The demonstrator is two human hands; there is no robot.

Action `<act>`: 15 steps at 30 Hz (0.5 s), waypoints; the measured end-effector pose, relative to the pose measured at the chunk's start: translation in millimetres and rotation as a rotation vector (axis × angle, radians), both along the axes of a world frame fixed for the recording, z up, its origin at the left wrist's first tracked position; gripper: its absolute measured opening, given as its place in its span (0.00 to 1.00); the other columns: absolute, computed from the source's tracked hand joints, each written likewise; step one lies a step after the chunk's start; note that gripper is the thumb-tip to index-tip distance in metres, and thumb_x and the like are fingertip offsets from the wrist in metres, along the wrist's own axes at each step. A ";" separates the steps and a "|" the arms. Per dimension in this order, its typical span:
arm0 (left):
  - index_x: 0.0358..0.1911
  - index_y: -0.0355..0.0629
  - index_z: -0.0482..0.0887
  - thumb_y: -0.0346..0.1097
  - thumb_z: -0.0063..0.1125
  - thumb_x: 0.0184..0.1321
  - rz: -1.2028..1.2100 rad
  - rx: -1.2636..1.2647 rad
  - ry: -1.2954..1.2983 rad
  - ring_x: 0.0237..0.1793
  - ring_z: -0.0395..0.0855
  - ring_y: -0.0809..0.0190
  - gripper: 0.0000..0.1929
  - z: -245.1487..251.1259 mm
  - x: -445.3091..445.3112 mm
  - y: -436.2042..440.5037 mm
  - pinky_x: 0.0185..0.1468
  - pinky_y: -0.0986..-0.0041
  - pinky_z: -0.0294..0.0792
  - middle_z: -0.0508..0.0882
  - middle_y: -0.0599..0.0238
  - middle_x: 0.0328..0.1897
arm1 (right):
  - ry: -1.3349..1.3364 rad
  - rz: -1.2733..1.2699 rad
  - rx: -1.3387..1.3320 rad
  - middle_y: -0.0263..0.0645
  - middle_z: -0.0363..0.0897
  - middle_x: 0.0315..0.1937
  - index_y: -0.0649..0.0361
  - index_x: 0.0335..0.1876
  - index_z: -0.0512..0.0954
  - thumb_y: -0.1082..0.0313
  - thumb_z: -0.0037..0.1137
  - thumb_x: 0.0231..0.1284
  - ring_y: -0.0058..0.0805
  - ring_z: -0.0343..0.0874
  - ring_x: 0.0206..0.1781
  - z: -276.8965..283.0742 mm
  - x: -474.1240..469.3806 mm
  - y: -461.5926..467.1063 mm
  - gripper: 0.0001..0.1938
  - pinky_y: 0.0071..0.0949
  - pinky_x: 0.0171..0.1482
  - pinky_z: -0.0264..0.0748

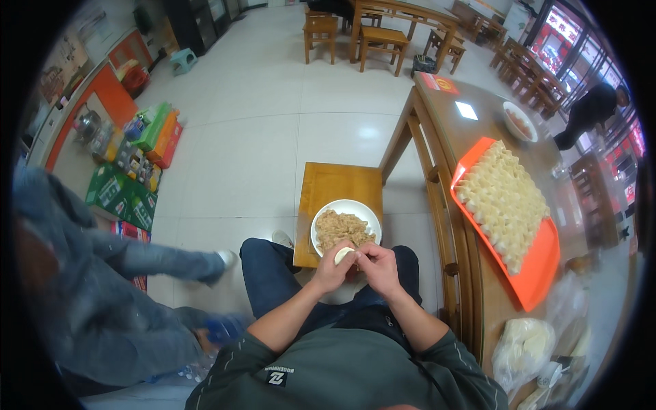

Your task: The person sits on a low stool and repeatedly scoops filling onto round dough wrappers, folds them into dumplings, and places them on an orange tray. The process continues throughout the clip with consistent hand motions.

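My left hand (334, 266) holds a small pale dough wrapper (343, 254), folded between thumb and fingers. The fingertips of my right hand (378, 266) pinch the wrapper's right edge, and the two hands meet over my lap. Just beyond them a white bowl (378, 220) of minced filling (341, 228) rests on a wooden stool (328, 179). To the right, rows of folded dumplings (502, 200) cover much of an orange tray (543, 271) on the table. Whether filling is inside the wrapper cannot be seen.
The wooden table (461, 138) along my right bears a white dish (520, 122) and a plastic bag of dough wrappers (524, 343). At left a person in denim (118, 318) stands close by, near stacked drink cartons (123, 197). Another person (592, 113) bends at far right.
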State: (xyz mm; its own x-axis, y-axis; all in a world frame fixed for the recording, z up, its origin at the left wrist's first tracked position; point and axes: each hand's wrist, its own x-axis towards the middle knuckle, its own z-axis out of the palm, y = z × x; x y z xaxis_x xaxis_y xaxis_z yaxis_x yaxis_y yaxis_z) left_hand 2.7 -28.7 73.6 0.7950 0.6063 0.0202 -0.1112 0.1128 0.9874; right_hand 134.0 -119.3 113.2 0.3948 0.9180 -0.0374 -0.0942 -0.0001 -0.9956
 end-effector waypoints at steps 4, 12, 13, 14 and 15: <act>0.46 0.40 0.76 0.53 0.42 0.77 0.063 0.035 -0.077 0.19 0.75 0.71 0.20 1.0 7.8 -2.6 0.22 0.81 0.67 0.79 0.67 0.28 | -0.087 -0.065 0.030 0.36 0.79 0.39 0.65 0.44 0.80 0.74 0.57 0.68 0.21 0.80 0.35 -8.1 -4.9 5.3 0.05 0.23 0.39 0.78; 0.44 0.36 0.80 0.54 0.33 0.78 0.208 0.121 -0.169 0.21 0.78 0.64 0.27 21.6 14.2 -18.1 0.26 0.72 0.68 0.80 0.63 0.22 | 0.213 0.097 -0.043 0.37 0.79 0.43 0.64 0.60 0.73 0.62 0.45 0.78 0.22 0.79 0.31 -6.0 -0.1 18.0 0.16 0.22 0.30 0.77; 0.45 0.36 0.81 0.54 0.31 0.79 0.231 0.152 -0.098 0.21 0.79 0.63 0.28 22.8 14.5 -17.6 0.27 0.71 0.69 0.79 0.63 0.22 | 0.319 0.121 -0.229 0.37 0.79 0.42 0.64 0.60 0.73 0.61 0.44 0.79 0.22 0.79 0.29 -5.3 -0.4 19.6 0.16 0.21 0.27 0.76; 0.45 0.36 0.81 0.53 0.30 0.79 0.202 0.168 -0.013 0.21 0.79 0.62 0.28 23.1 12.1 -14.9 0.27 0.70 0.69 0.79 0.63 0.21 | 0.284 0.136 -0.106 0.37 0.80 0.40 0.64 0.60 0.73 0.59 0.43 0.79 0.21 0.77 0.25 -5.3 -0.8 20.3 0.17 0.21 0.24 0.75; 0.45 0.36 0.81 0.53 0.29 0.79 0.173 0.183 0.073 0.21 0.79 0.62 0.28 22.8 10.3 -13.3 0.28 0.69 0.70 0.79 0.63 0.21 | 0.251 0.102 -0.055 0.36 0.80 0.38 0.64 0.59 0.73 0.58 0.42 0.80 0.21 0.76 0.22 -6.1 -2.4 22.1 0.18 0.20 0.21 0.74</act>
State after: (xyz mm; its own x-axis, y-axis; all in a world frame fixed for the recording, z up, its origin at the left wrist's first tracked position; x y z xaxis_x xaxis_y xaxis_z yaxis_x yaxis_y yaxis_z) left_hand 13.0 -42.0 96.4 0.6832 0.7249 0.0885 -0.0409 -0.0830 0.9957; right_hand 131.6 -97.2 107.1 0.2729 0.9464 -0.1730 -0.3349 -0.0752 -0.9393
